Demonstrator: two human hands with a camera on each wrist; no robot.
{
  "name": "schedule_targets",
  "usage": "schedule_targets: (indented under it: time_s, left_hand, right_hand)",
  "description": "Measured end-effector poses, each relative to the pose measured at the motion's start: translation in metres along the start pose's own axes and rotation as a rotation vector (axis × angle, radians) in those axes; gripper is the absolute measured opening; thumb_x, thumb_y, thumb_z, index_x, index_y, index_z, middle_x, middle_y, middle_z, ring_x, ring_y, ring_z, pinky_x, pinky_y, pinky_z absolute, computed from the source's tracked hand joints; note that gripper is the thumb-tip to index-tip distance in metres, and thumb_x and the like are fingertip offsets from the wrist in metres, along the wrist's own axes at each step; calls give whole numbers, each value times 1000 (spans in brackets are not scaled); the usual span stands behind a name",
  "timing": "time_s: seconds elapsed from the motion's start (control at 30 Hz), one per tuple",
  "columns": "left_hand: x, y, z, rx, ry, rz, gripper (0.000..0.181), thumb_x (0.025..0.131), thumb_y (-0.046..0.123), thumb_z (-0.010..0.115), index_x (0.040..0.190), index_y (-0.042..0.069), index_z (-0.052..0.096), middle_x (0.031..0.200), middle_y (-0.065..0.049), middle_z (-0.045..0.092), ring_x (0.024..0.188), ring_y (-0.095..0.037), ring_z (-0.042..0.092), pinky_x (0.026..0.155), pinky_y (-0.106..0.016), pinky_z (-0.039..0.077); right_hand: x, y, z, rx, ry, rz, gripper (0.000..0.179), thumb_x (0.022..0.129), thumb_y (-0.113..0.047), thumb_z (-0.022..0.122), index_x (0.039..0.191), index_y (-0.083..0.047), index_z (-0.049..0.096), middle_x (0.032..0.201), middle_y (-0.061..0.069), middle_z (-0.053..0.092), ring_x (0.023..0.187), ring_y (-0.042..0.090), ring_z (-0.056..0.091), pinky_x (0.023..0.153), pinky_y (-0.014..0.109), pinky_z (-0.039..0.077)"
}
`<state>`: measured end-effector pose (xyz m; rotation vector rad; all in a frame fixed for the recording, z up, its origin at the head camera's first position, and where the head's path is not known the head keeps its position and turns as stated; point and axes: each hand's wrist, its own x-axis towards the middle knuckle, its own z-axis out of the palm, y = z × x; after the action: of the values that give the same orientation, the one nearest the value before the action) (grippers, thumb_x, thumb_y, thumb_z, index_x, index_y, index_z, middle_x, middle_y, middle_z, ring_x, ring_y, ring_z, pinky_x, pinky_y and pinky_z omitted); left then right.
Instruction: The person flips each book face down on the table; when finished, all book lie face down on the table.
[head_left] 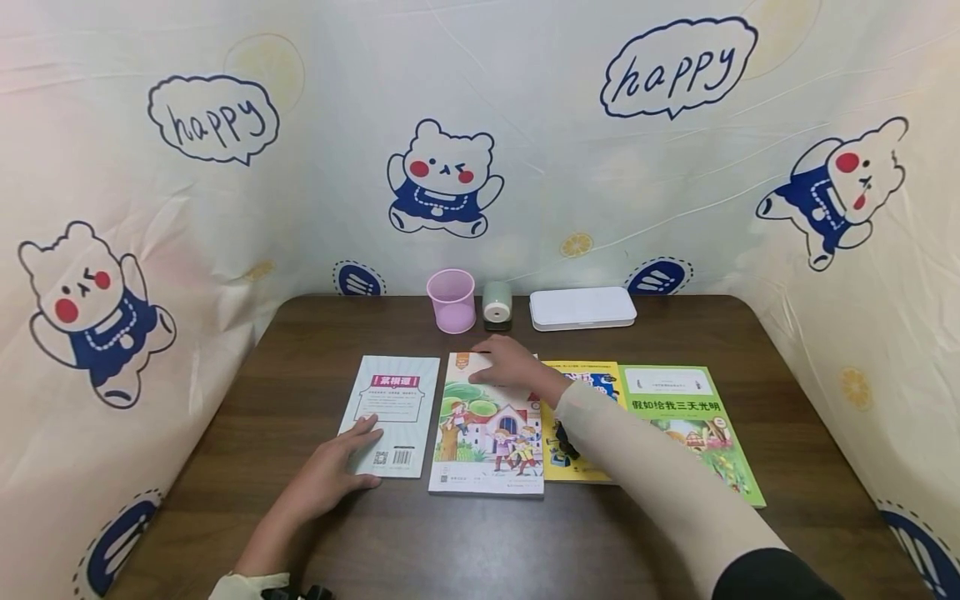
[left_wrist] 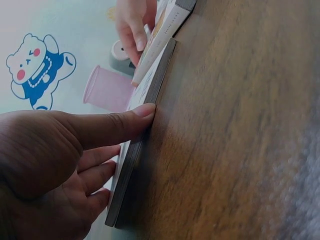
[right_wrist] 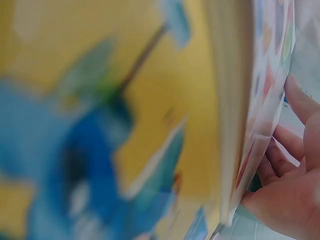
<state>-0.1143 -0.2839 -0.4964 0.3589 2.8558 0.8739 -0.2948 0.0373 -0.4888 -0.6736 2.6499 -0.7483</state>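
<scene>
We have both hands on books, four books laid in a row on the tabletop point(head_left: 480, 546). Left hand point(head_left: 330, 468): spread, thumb well apart from the fingers, at the lower left corner of the pale blue book point(head_left: 411, 390). In the left wrist view we see the thumb point(left_wrist: 142, 111) laid across the book's near edge, with the fingers point(left_wrist: 97, 177) against the book further along. We can't tell how hard it presses.

Right hand point(head_left: 513, 365): partly spread, at the top of the white book point(head_left: 487, 425), fingers by the far edge and thumb over the upper cover. In the right wrist view we get the fingertips against that book, slightly fanned; pressure we can't tell.

The white book sits right of the blue one, a narrow gap between, its illustrated cover up. Directly beside it on the right is the yellow book point(head_left: 596, 381), partly hidden under the right sleeve point(head_left: 652, 467); we can't tell whether those two touch. Green book point(head_left: 693, 408) ends the row, also part covered by the sleeve.

Behind the row, near the back edge: pink cup point(head_left: 455, 312), green gadget point(head_left: 497, 302) just right of it, then the white case point(head_left: 582, 308). Printed cloth point(head_left: 547, 187) hangs behind, bears and "happy" bubbles on it.
</scene>
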Motion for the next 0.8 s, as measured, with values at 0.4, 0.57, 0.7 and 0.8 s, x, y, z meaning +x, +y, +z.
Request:
schedule_targets:
  time_s: [0.4,0.57,0.7,0.8]
  left_hand:
    - [-2,2,0,3,4,-1,74,77,14,91,143,0,60,160,-17,44,149,-40,36,116,-58,35]
    - [-2,2,1,2,11,-1,73,77,13,91,142,-1,60,160,-17,44,150,-40,36,117,-57,34]
    - [-2,3,1,3,8,-2,74,77,15,91,142,-1,60,160,-17,44,149,-41,36,116,-59,34]
    - [-3,3,0,3,8,0,74,77,15,91,142,-1,60,159,-17,44,149,-42,35,116,-60,34]
  right_hand:
    - [-20,30,-14,16,20,45,58,93,-42,77,140,-13,64,141,9,59,129,26,55,110,44,46]
    - [-26,44,-17,14,41,57,56,92,-44,78,137,-13,67,135,6,61,122,24,57,107,43,48]
    - [-33,53,-21,30,55,64,53,92,-43,78,134,-13,68,130,5,62,118,23,58,105,43,49]
    - [-40,56,-24,66,58,65,52,92,-40,78,134,-11,67,132,8,61,119,25,58,106,45,48]
